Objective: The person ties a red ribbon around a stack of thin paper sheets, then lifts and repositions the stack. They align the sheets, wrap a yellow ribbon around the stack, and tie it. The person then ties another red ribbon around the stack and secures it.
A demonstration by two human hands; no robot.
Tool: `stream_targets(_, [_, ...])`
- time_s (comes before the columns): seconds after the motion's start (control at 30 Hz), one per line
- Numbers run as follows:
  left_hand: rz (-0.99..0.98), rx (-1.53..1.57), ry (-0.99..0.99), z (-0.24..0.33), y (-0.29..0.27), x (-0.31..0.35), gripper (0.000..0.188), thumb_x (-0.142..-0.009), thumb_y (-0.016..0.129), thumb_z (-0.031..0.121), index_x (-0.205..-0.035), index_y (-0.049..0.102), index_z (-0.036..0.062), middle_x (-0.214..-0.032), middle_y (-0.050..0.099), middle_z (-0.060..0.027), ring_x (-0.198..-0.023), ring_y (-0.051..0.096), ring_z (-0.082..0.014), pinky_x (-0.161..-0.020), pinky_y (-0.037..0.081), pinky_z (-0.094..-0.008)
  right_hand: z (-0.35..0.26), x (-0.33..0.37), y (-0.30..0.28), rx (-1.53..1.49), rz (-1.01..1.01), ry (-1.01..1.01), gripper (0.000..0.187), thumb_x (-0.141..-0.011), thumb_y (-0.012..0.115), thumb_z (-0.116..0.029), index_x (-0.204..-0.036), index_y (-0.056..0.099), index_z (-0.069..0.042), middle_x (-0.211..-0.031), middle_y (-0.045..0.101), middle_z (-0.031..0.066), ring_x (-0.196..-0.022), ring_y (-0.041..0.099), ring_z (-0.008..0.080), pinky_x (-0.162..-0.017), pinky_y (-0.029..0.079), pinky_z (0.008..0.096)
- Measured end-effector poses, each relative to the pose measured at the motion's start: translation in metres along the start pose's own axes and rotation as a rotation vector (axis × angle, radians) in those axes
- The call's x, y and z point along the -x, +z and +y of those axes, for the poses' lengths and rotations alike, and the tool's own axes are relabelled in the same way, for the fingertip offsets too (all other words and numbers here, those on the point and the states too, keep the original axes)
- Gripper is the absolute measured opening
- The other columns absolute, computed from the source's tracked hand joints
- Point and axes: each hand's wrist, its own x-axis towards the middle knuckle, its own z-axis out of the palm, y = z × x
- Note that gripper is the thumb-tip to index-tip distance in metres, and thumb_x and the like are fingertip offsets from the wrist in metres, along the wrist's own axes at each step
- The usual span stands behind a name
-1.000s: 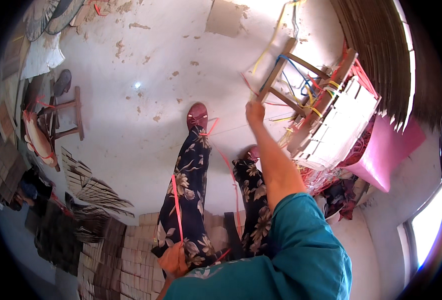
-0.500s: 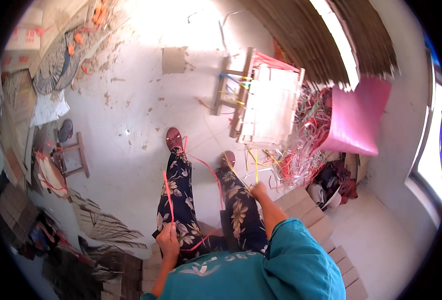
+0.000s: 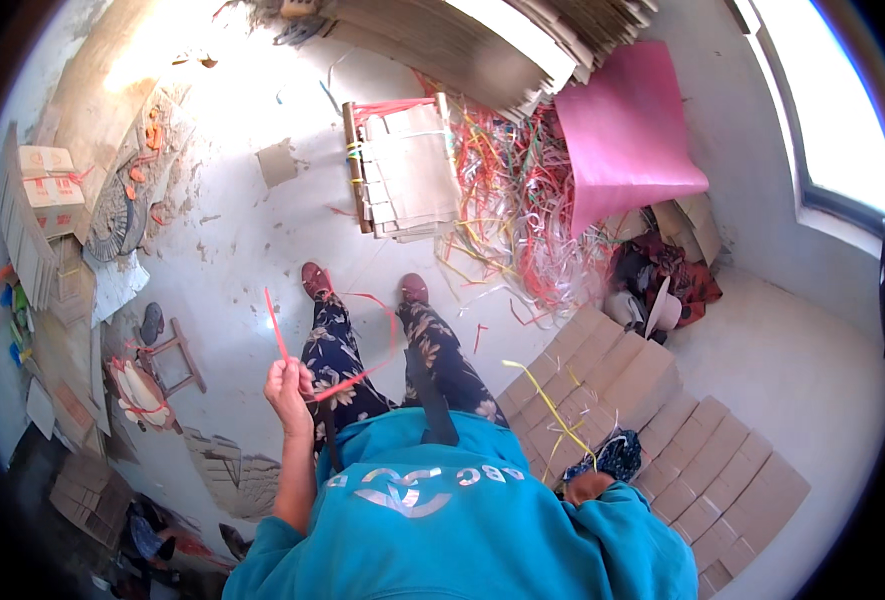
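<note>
Raised in front of my left thigh, my left hand (image 3: 288, 390) pinches a red plastic strap (image 3: 374, 366). One end of the strap stands up above the fingers, and the rest loops over my legs. My right arm is bent back at my right side. Only a little of my right hand (image 3: 588, 487) shows, beside a dark patterned cloth (image 3: 617, 455), and its fingers are hidden. A yellow strap (image 3: 552, 408) runs up from there across cardboard stacks. Whether the right hand holds it is unclear.
Ahead stands a wooden frame with stacked cardboard sheets (image 3: 407, 165). Tangled straps (image 3: 522, 210) lie to its right, near a pink sheet (image 3: 622, 140). Bundled cardboard (image 3: 702, 470) fills the right side. A small wooden stool (image 3: 174, 362) and a printed carton (image 3: 50, 188) are at left.
My right hand has drawn back from above my right knee to my right side. My left hand has risen and moved outward with the red strap. The view has turned right.
</note>
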Motion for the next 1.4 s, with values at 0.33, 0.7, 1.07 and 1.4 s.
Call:
stream_targets(0.33, [-0.740, 0.517, 0.123, 0.165, 0.117, 0.086, 0.058, -0.075, 0.075, 0.025, -0.118, 0.050, -0.0065, -0.053, 0.038, 0.0059, -0.048, 0.033, -0.0050, -0.043, 0.031, -0.0205, -0.442, 0.349, 0.054, -0.394, -0.011, -1.670, 0.013, -0.089, 0.053, -0.003, -0.097, 0.064, -0.003, -0.067, 0.060, 0.0039, -0.052, 0.051, 0.0072, -0.048, 0.041, 0.0207])
stream_targets(0.7, [-0.593, 0.835, 0.388, 0.255, 0.018, 0.066, 0.021, -0.092, 0.055, 0.024, -0.084, 0.057, 0.0043, -0.050, 0.035, 0.0043, -0.041, 0.026, -0.0051, -0.039, 0.022, -0.0214, -0.535, 0.388, 0.127, 1.083, 0.920, -1.571, 0.011, -0.080, 0.059, -0.007, -0.090, 0.062, -0.004, -0.081, 0.062, 0.0140, -0.069, 0.062, 0.0259, -0.062, 0.048, 0.0314])
stream_targets(1.07, [-0.582, 1.013, 0.594, 0.348, -0.051, 0.031, 0.022, -0.091, 0.058, 0.026, -0.085, 0.058, 0.0049, -0.050, 0.033, 0.0053, -0.044, 0.028, -0.0041, -0.039, 0.021, -0.0202, -0.639, 0.433, 0.248, 0.416, -0.526, -1.426, 0.017, -0.092, 0.050, -0.014, -0.089, 0.058, 0.000, -0.073, 0.059, 0.0054, -0.060, 0.056, 0.0113, -0.051, 0.043, 0.0234])
stream_targets(1.4, [0.051, 0.903, 0.681, 0.465, -0.059, -0.102, 0.015, -0.085, 0.065, 0.016, -0.086, 0.065, 0.0015, -0.051, 0.036, 0.0077, -0.042, 0.029, -0.0015, -0.037, 0.022, -0.0181, -0.756, 0.470, 0.136, 0.158, 0.221, -1.600, 0.006, -0.082, 0.060, -0.002, -0.079, 0.066, 0.000, -0.059, 0.054, -0.0022, -0.047, 0.041, 0.0011, -0.041, 0.028, 0.0175])
